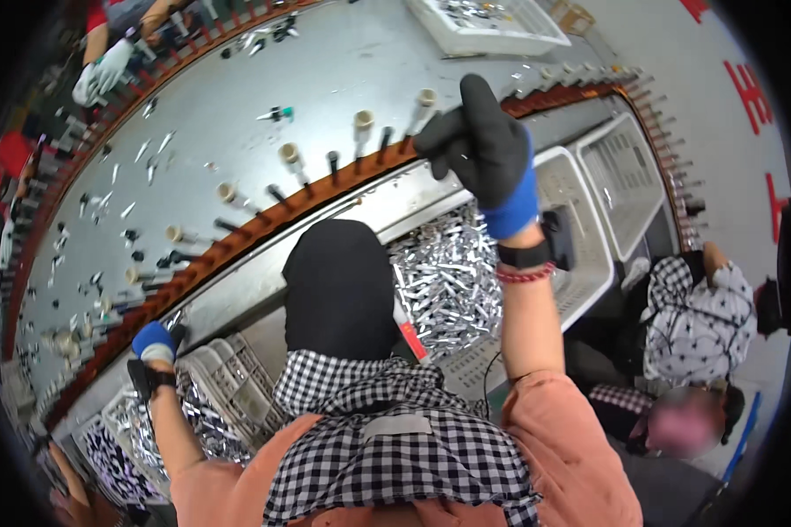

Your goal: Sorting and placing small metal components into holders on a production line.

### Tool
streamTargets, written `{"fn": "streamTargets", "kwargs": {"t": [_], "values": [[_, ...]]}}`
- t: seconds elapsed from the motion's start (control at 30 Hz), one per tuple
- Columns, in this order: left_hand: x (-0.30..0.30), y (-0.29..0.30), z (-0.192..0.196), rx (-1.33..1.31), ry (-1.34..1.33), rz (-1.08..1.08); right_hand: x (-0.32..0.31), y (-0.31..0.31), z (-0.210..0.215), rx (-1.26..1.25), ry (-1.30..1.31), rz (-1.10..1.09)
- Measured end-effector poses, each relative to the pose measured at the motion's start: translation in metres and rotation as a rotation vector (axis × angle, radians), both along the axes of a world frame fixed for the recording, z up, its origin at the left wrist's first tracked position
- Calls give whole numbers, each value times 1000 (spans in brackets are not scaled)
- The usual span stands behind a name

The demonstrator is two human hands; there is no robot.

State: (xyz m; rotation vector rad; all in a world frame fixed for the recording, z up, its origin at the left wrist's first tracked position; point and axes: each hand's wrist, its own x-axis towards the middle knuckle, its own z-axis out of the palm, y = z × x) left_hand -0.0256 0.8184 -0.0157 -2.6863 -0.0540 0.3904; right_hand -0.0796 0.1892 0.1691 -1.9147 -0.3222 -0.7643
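Note:
My right hand (483,145), in a black glove with a blue cuff, is raised over the rust-brown rack rail (330,189). One finger points up, while the others bend to the left, spaced apart, close to the upright posts; no held thing shows between them. My left hand (156,342), in a blue glove with dark fingers, is low at the left beside the rail's near edge. Its fingers are mostly hidden. Pale round-topped posts (363,123) and shorter black pegs (333,162) line the rail. Shiny metal pieces (448,277) lie heaped below my right hand.
White plastic baskets (620,176) stand at right; another basket (501,35) is at the back. Stacked light trays (233,378) and a bin of purple-and-white pieces (110,461) are lower left. Loose parts lie on the grey table (202,140). A gloved co-worker's hand (105,75) works far left; another person (699,316) is at right.

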Motion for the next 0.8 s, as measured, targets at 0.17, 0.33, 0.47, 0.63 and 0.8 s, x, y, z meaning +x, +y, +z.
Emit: {"fn": "streamTargets", "kwargs": {"t": [0.17,0.33,0.47,0.63,0.8], "values": [[13,-5,-18,-6,40,24,-57,-92,-16,-397,1124,-227],[27,16,-29,-76,79,81,5,-155,-50,401,320,-344],[35,-1,-22,-110,115,-32,74,-153,-81,109,328,-210],[10,49,6,-96,25,-60,-4,2,78,260,533,-121],[-30,31,121,-213,-105,51,-86,-64,25,-90,896,-415]]}}
